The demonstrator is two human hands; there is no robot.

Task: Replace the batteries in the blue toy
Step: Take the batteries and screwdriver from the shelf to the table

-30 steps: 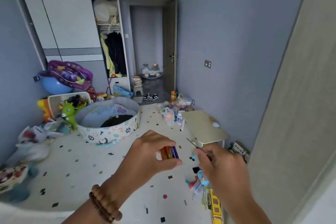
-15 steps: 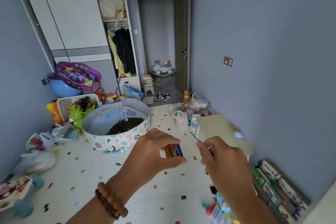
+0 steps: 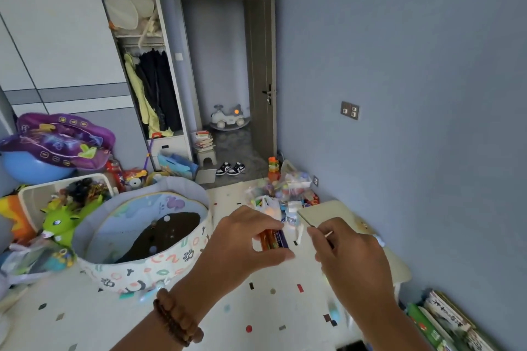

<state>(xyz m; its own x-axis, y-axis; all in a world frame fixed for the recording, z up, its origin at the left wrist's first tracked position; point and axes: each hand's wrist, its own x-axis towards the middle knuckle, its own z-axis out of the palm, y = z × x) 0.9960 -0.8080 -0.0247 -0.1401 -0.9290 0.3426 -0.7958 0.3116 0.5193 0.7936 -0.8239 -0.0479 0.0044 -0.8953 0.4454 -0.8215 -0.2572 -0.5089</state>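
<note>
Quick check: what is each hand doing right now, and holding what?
Left hand: closed on a pack of batteries.
Right hand: closed, pinching a thin tool, type unclear.

Batteries (image 3: pixel 272 239) held above a speckled floor

A small bundle of orange and purple-blue cells, apparently still wrapped together, is pinched between thumb and fingers of the left hand (image 3: pixel 242 245), tilted slightly; printing on the purple label is too blurred to be read.

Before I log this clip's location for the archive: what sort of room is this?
Most likely a child's bedroom or playroom at home. A round play pit and a toy-filled bin stand on the floor, a ride-on car sits in the doorway, and an open wardrobe holds clothes.
</note>
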